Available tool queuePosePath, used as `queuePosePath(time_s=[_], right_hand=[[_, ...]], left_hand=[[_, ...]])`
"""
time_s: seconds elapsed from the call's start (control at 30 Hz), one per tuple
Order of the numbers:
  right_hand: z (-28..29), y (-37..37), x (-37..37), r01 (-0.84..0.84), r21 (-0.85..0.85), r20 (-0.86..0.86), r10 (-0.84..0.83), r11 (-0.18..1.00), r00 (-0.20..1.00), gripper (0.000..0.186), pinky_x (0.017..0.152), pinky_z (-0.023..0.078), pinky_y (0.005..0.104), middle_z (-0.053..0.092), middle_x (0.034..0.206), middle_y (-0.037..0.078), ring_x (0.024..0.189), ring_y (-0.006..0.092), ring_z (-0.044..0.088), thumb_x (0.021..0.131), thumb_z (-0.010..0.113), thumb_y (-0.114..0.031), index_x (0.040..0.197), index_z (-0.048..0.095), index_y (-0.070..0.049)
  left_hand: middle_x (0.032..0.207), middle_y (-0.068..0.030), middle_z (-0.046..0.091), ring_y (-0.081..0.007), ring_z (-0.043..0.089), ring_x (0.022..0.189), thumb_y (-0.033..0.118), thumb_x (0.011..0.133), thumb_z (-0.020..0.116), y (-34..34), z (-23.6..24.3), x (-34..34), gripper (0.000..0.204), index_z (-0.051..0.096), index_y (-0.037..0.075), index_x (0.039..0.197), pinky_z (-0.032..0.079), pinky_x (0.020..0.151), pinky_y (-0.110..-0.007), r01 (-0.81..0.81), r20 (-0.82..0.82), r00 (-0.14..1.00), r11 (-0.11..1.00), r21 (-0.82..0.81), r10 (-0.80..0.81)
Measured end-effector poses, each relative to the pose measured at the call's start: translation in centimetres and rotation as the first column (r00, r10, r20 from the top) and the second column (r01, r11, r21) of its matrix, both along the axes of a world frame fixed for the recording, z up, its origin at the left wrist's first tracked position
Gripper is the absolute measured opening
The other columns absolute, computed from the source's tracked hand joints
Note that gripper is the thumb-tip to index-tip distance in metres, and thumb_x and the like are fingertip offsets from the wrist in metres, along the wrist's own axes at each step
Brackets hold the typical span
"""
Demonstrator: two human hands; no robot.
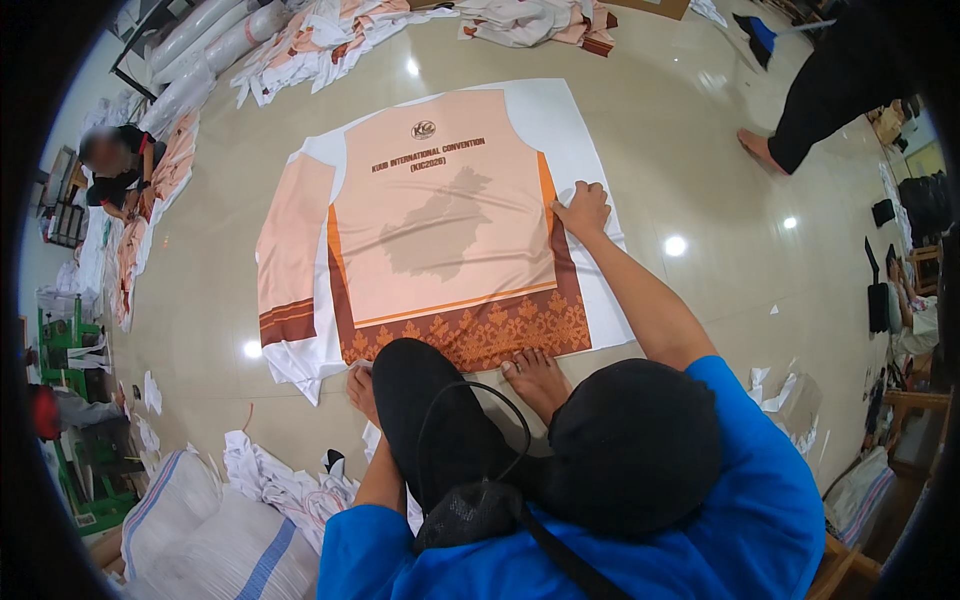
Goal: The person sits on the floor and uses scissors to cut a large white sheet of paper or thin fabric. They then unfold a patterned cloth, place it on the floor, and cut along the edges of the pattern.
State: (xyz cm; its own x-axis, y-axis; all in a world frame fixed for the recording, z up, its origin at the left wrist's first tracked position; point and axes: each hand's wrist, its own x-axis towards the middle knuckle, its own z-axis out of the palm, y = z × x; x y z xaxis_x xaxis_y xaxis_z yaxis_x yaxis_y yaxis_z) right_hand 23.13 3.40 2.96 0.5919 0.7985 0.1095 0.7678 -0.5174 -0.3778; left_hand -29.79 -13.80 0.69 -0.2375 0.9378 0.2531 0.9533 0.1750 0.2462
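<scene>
A large printed fabric panel [440, 230] lies flat on the floor in front of me. It shows a peach shirt body with a grey map shape, a brown patterned lower band and white margins. A peach printed sleeve piece [290, 235] with brown bands lies along its left side. My right hand [587, 208] rests on the panel's right side, thumb and fingers apart, where the orange strip meets the white margin. At the panel's lower left corner is my left hand [362, 390], beside my raised knee, its fingers partly hidden. My bare foot [537, 380] touches the lower edge.
Heaps of printed cloth [315, 45] lie at the far side, near plastic-wrapped rolls [200, 50]. Another person [120, 165] handles cloth at left; a walking person's leg [810, 110] is at far right. White sacks [220, 530] stand at near left, beside green machines [75, 340].
</scene>
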Motion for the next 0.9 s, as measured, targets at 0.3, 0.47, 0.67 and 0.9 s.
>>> queuePosePath(time_s=[0.3,0.47,0.67,0.9], right_hand=[[-2.2,3.7,-1.0,-0.175,0.130,-0.574,0.218,0.976,0.789,0.039,0.095,0.057,0.0477,0.071,0.120,0.013,0.113,0.0298,0.071,0.104,0.072,-0.035,0.123,0.069,0.000],[0.7,5.3,-3.9,0.099,0.202,-0.924,0.223,0.974,-0.310,0.038,0.105,0.058,0.0415,0.076,0.125,0.008,0.112,0.0234,0.074,0.114,0.050,-0.028,0.134,0.065,0.000],[7.7,6.0,-5.1,0.065,0.331,-0.818,0.321,0.941,-0.478,0.037,0.102,0.056,0.0428,0.072,0.124,0.008,0.115,0.0233,0.069,0.107,0.055,-0.030,0.129,0.067,-0.003],[12.6,6.6,-6.1,-0.061,0.383,-0.833,0.316,0.922,-0.455,0.034,0.097,0.058,0.0402,0.075,0.113,0.004,0.104,0.0182,0.072,0.107,0.051,-0.028,0.123,0.070,-0.005]], left_hand=[[0.142,-0.0154,0.062,-0.0403,0.056,0.135,0.030,0.103,0.068,0.5,-0.3,-0.5,0.034,0.061,0.004,0.125,0.040,0.115,-0.053,0.038,-0.004,0.999,0.997,0.064,-0.038],[0.140,-0.0138,0.063,-0.0394,0.058,0.130,0.028,0.103,0.068,0.0,0.1,-0.3,0.029,0.061,0.006,0.121,0.043,0.110,-0.053,0.006,-0.038,0.999,0.999,0.038,-0.005],[0.144,-0.0112,0.061,-0.0371,0.056,0.133,0.029,0.102,0.068,0.3,0.2,-0.2,0.030,0.061,0.009,0.122,0.043,0.108,-0.052,-0.034,-0.028,0.999,0.999,-0.005,0.034],[0.148,-0.0103,0.059,-0.0361,0.054,0.136,0.030,0.103,0.065,-0.1,0.5,-0.3,0.028,0.060,0.010,0.122,0.042,0.110,-0.052,-0.031,0.013,0.999,0.999,-0.038,0.032]])
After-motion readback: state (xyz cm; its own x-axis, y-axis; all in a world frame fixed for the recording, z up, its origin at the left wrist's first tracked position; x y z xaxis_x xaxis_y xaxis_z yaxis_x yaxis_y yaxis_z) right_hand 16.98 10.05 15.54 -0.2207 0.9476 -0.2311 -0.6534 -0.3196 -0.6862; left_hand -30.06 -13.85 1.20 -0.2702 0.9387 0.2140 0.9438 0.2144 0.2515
